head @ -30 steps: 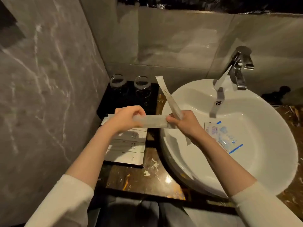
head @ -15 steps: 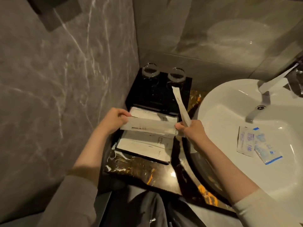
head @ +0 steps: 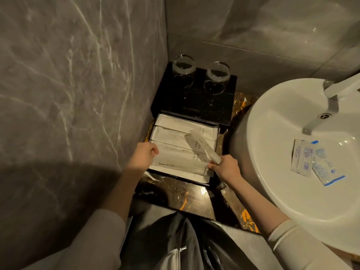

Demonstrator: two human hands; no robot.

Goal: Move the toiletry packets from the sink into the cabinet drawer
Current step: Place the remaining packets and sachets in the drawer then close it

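My left hand (head: 143,154) and right hand (head: 226,168) pinch opposite ends of one long packet (head: 181,163) held flat over the open drawer (head: 213,152), centre frame. My right hand also grips a second, blurred packet (head: 202,147). Two sachets (head: 315,164) lie in the sink (head: 272,191), right; print unreadable.

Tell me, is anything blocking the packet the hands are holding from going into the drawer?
Nothing visible blocks it. The long packet, held between the left hand and right hand, is right over the open drawer, which already holds toothbrush packets.
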